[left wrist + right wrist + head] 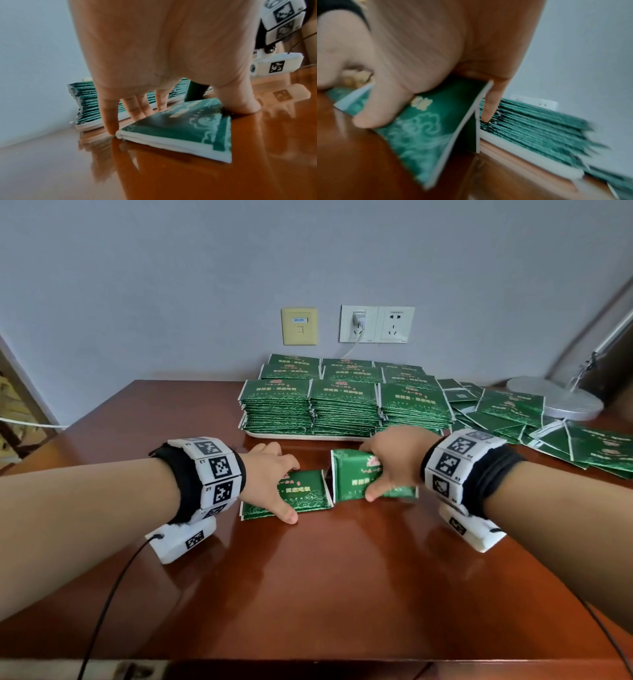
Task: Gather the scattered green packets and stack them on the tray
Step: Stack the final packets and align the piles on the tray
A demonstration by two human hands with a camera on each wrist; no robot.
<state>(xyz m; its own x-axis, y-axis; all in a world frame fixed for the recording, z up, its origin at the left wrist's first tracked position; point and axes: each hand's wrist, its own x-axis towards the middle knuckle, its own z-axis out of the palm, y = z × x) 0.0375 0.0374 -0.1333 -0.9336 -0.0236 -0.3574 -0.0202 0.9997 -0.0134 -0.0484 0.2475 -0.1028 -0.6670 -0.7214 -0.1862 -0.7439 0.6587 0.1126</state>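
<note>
Several tall stacks of green packets (342, 405) fill a white tray (301, 436) at the back of the table. My left hand (281, 484) arches over a small flat pile of green packets (308, 494) in front of the tray, with its fingers at the far edge and its thumb at the near edge. In the left wrist view this pile (180, 129) lies between the fingertips and thumb of my left hand (185, 108). My right hand (387, 470) grips a tilted bundle of packets (349, 477) beside it. The right wrist view shows my right hand (433, 115) with its thumb pressed on that bundle (426, 135).
More loose green packets (513, 412) lie scattered right of the tray, reaching the table's right edge. A round grey lamp base (555, 400) stands behind them. Wall sockets (376, 324) with a plugged cable sit above the tray. The brown table (342, 577) extends toward me.
</note>
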